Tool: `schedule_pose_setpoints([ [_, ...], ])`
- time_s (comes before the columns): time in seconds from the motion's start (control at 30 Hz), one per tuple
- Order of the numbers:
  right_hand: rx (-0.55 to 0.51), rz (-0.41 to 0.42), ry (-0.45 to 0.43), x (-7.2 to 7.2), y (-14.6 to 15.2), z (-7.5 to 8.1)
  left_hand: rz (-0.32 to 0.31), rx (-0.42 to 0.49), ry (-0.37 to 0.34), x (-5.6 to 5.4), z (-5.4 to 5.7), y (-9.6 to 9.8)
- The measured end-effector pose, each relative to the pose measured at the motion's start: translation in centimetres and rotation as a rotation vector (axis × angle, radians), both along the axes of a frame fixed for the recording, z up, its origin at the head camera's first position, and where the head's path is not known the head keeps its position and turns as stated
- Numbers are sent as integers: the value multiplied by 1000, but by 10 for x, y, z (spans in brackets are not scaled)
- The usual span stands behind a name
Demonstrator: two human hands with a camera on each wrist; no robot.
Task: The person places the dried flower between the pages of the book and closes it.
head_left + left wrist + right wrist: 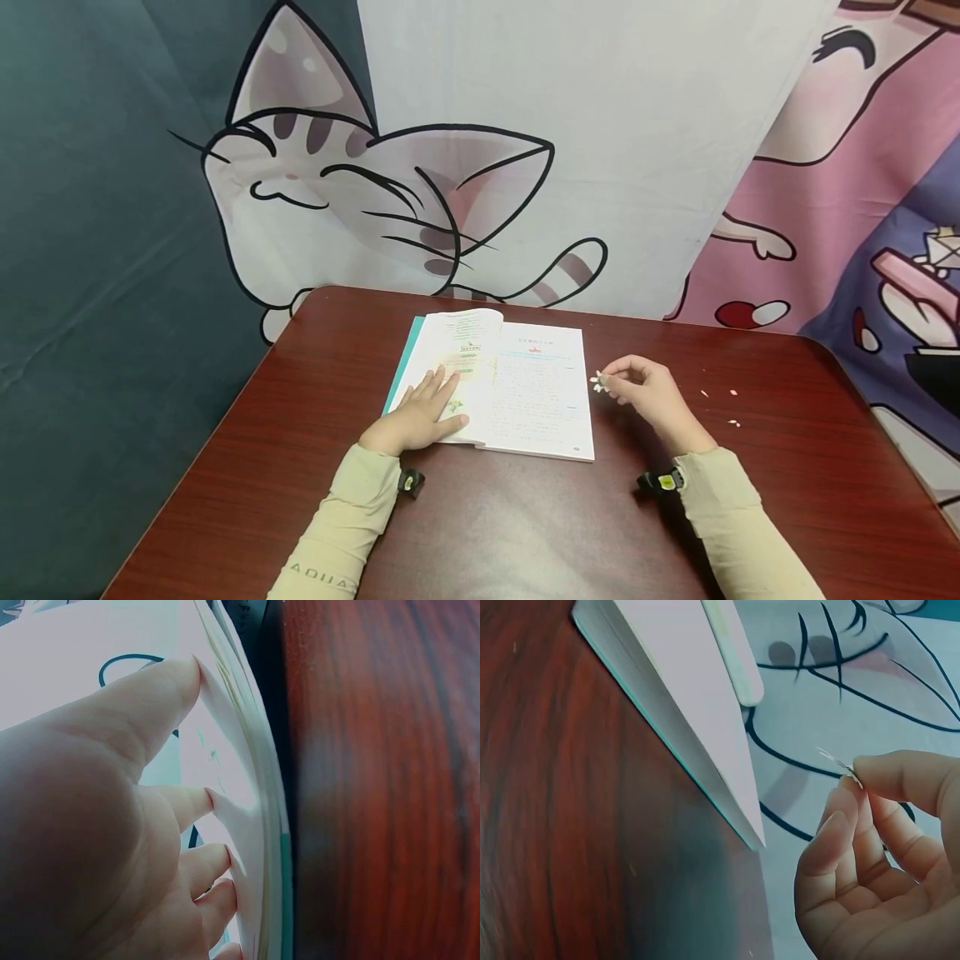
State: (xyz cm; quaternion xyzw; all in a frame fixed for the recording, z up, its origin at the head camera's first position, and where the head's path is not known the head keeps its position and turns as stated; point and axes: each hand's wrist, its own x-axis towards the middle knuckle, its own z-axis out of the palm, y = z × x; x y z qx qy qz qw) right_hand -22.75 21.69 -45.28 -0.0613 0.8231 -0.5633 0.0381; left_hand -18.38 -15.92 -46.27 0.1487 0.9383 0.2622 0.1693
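Note:
An open book [538, 400] with printed pages and a teal cover edge lies on the table. My left hand [416, 417] rests flat on its left page, fingers spread; in the left wrist view the fingertips press the paper near the page edges. Just off the book's right side, my right hand [648, 396] pinches a small, thin, white flower-shaped piece [597, 382] between thumb and fingers. The right wrist view shows this piece [837, 762] nearly edge-on, held in the air at the fingertips.
The brown wooden table [480, 517] carries several small pale scraps [733, 392] to the right of my right hand. Behind it hangs a cloth backdrop [637, 100] printed with a cartoon cat. Each wrist wears a black strapped device [662, 482].

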Motion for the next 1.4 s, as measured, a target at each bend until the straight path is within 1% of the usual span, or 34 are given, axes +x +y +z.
schedule_pose_setpoints([
  [0.23, -70, -15, -2, -1, -23, -9, 1, 2, 0, 0, 1, 0],
  [0.43, -118, -14, -40, -2, -39, -15, 0, -1, 1, 0, 1, 0],
  [0.63, -129, -23, -113, 0, -57, -15, 2, 1, 6, 0, 0, 0],
  [0.87, -88, -27, -136, -3, -78, -19, 1, 8, 5, 0, 0, -1],
  [1.1, -113, -26, -176, -7, -95, -24, -5, 20, 10, 2, -1, -1],
  [1.23, -117, -32, -174, -10, -101, -24, -6, 14, 18, 2, -2, -1],
  [1.4, -101, -20, -160, -14, -106, -25, 1, 8, 18, 1, -3, -1],
])
